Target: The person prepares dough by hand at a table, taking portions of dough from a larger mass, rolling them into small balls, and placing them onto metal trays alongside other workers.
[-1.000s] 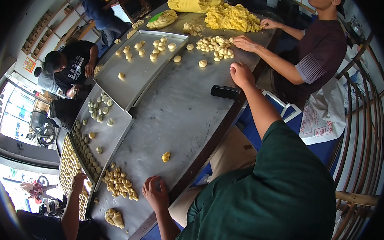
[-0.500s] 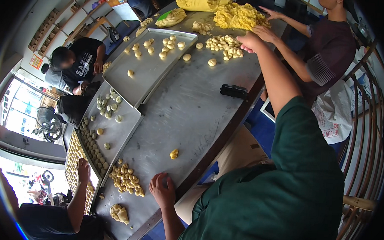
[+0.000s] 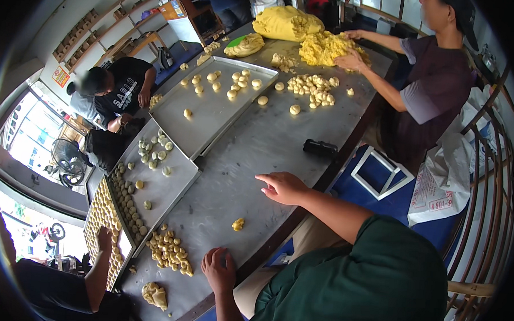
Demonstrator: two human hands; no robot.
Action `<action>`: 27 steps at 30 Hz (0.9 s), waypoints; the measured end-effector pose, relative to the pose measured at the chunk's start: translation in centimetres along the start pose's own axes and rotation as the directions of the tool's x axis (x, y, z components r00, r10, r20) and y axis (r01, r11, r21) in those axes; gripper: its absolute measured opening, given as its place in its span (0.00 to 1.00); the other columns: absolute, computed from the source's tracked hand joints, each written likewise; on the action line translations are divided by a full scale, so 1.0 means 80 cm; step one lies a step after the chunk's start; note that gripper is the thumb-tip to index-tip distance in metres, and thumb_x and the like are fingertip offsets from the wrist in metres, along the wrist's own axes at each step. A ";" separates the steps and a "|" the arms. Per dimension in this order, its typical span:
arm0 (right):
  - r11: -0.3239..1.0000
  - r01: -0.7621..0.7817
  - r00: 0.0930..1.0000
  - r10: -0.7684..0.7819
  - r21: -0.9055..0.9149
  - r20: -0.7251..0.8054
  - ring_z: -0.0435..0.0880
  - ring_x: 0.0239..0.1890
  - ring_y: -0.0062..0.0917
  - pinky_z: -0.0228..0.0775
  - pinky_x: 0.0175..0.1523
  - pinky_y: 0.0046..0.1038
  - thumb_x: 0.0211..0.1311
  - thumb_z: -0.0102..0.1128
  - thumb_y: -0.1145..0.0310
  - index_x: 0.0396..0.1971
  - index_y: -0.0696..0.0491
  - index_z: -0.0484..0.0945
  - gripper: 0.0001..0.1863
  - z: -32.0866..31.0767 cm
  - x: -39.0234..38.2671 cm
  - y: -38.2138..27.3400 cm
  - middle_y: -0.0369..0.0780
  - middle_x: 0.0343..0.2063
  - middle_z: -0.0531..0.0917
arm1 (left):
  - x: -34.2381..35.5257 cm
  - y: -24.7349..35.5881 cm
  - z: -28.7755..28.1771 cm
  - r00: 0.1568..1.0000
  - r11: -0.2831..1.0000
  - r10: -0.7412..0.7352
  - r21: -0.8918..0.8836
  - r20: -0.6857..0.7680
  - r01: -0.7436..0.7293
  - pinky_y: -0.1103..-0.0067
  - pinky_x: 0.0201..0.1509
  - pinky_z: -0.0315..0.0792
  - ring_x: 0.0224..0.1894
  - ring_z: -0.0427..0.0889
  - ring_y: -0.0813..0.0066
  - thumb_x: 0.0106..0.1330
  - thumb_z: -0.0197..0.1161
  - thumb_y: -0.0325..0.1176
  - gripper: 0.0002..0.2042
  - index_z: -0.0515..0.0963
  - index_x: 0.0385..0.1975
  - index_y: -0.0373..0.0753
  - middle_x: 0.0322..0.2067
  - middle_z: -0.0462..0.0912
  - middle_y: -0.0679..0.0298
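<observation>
My right hand (image 3: 283,188) is above the middle of the metal table (image 3: 233,176), forefinger stretched out and fingers apart, with nothing visible in it. My left hand (image 3: 219,269) rests at the table's near edge, its fingers loosely spread and empty. Between the two lies a small yellow lump (image 3: 238,224). Left of my left hand is a heap of small dough pieces (image 3: 170,252), with a larger lump of dough (image 3: 155,295) below it. Farther up the table sits another pile of dough pieces (image 3: 313,90).
Metal trays (image 3: 225,110) with dough balls run along the far side. A large yellow mass (image 3: 289,24) and crumbly yellow filling (image 3: 330,49) are at the far end, where a co-worker's hands (image 3: 352,61) work. A black object (image 3: 320,148) lies near the right edge. Other people work opposite.
My right hand has come back from the far pile of dough pieces to mid-table. My left hand has stayed nearly in place. The view has shifted slightly.
</observation>
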State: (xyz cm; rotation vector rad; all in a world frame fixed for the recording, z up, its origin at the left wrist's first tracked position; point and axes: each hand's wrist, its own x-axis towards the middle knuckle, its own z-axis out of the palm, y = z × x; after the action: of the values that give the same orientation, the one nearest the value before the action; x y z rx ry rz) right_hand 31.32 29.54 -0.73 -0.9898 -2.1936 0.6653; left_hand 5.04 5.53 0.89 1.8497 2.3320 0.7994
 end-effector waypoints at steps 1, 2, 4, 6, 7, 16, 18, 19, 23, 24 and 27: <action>1.000 0.007 1.000 -0.007 -0.021 -0.004 0.86 0.36 0.38 0.80 0.44 0.40 0.68 0.64 0.65 0.56 0.48 0.80 0.18 0.005 0.005 0.010 0.39 0.33 0.86 | 0.001 -0.001 0.002 1.000 1.000 0.008 -0.007 0.005 -0.008 0.61 0.68 0.65 0.58 0.78 0.55 0.64 0.67 0.35 0.10 0.83 0.44 0.43 0.49 0.84 0.60; 0.997 0.046 0.997 -0.050 -0.065 -0.061 0.87 0.38 0.39 0.80 0.45 0.41 0.68 0.63 0.64 0.54 0.49 0.82 0.16 0.015 0.004 0.018 0.39 0.34 0.86 | 0.002 -0.002 0.003 1.000 1.000 0.019 -0.015 0.008 -0.019 0.61 0.68 0.65 0.58 0.78 0.55 0.64 0.67 0.35 0.11 0.83 0.44 0.43 0.49 0.83 0.60; 0.989 0.031 0.997 -0.041 -0.147 -0.060 0.87 0.39 0.40 0.80 0.47 0.41 0.68 0.61 0.63 0.46 0.49 0.85 0.11 0.016 0.010 0.012 0.40 0.36 0.86 | 0.000 -0.005 0.001 0.999 0.999 0.029 -0.021 -0.028 -0.030 0.60 0.68 0.65 0.58 0.78 0.56 0.64 0.67 0.35 0.11 0.83 0.44 0.43 0.50 0.83 0.60; 0.985 0.068 0.995 -0.079 -0.157 -0.066 0.87 0.40 0.41 0.80 0.46 0.42 0.68 0.62 0.63 0.44 0.48 0.86 0.10 0.016 0.011 0.010 0.40 0.36 0.86 | -0.004 -0.010 0.008 0.998 0.999 0.034 0.007 -0.048 -0.033 0.59 0.68 0.64 0.56 0.78 0.56 0.63 0.68 0.36 0.11 0.81 0.44 0.44 0.49 0.83 0.62; 0.988 0.049 0.997 -0.057 -0.150 -0.047 0.87 0.40 0.41 0.80 0.46 0.42 0.68 0.62 0.63 0.44 0.48 0.86 0.10 0.018 0.010 0.007 0.40 0.37 0.86 | -0.004 -0.009 0.007 0.998 0.999 0.033 0.002 -0.052 -0.032 0.59 0.68 0.64 0.56 0.78 0.56 0.63 0.68 0.36 0.11 0.81 0.44 0.44 0.49 0.83 0.62; 0.991 0.026 0.998 -0.033 -0.130 -0.048 0.87 0.40 0.41 0.80 0.46 0.41 0.67 0.62 0.64 0.44 0.49 0.86 0.10 0.012 0.009 0.005 0.40 0.37 0.87 | -0.002 -0.002 0.000 0.999 1.000 0.019 0.011 -0.028 -0.018 0.61 0.67 0.65 0.56 0.78 0.56 0.64 0.67 0.35 0.10 0.82 0.43 0.45 0.48 0.83 0.62; 0.990 0.027 0.998 -0.035 -0.142 -0.057 0.87 0.40 0.41 0.80 0.47 0.41 0.67 0.62 0.64 0.44 0.49 0.86 0.10 0.013 0.010 0.006 0.40 0.37 0.87 | -0.001 -0.001 -0.001 1.000 1.000 0.020 -0.015 -0.017 -0.021 0.61 0.68 0.65 0.57 0.78 0.56 0.64 0.67 0.35 0.10 0.82 0.44 0.45 0.48 0.83 0.61; 0.990 0.025 0.998 -0.032 -0.136 -0.054 0.87 0.40 0.41 0.80 0.47 0.41 0.67 0.62 0.64 0.44 0.49 0.86 0.10 0.013 0.010 0.006 0.40 0.37 0.87 | -0.001 -0.002 -0.001 1.000 1.000 0.017 -0.010 -0.012 -0.017 0.61 0.68 0.65 0.57 0.78 0.56 0.64 0.67 0.35 0.10 0.82 0.44 0.45 0.48 0.83 0.61; 0.989 0.036 0.998 -0.041 -0.141 -0.037 0.87 0.40 0.41 0.80 0.47 0.41 0.68 0.62 0.64 0.43 0.49 0.86 0.10 0.010 0.012 0.004 0.40 0.37 0.87 | -0.003 -0.004 -0.001 0.999 1.000 0.027 -0.015 -0.018 -0.028 0.61 0.68 0.65 0.57 0.78 0.55 0.64 0.67 0.35 0.11 0.82 0.44 0.45 0.49 0.83 0.61; 0.990 0.029 0.999 -0.034 -0.142 -0.034 0.87 0.40 0.40 0.80 0.47 0.41 0.68 0.61 0.64 0.43 0.49 0.86 0.10 0.010 0.012 0.003 0.40 0.37 0.87 | -0.003 -0.004 -0.002 0.999 0.999 0.028 -0.015 -0.018 -0.028 0.61 0.68 0.65 0.57 0.78 0.55 0.64 0.67 0.35 0.11 0.82 0.45 0.44 0.49 0.83 0.61; 0.991 0.012 0.999 -0.017 -0.137 -0.040 0.87 0.40 0.40 0.80 0.47 0.41 0.68 0.61 0.63 0.43 0.49 0.86 0.10 0.009 0.010 0.004 0.40 0.37 0.87 | -0.002 -0.003 -0.001 0.999 0.999 0.035 -0.014 -0.007 -0.035 0.61 0.68 0.65 0.58 0.78 0.55 0.64 0.66 0.35 0.11 0.82 0.45 0.44 0.50 0.83 0.61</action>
State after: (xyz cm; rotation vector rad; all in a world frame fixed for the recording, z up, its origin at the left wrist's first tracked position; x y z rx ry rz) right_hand 30.51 30.26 -1.16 -1.0462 -2.2315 0.4887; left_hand 4.85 5.31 0.80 1.8897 2.2984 0.8243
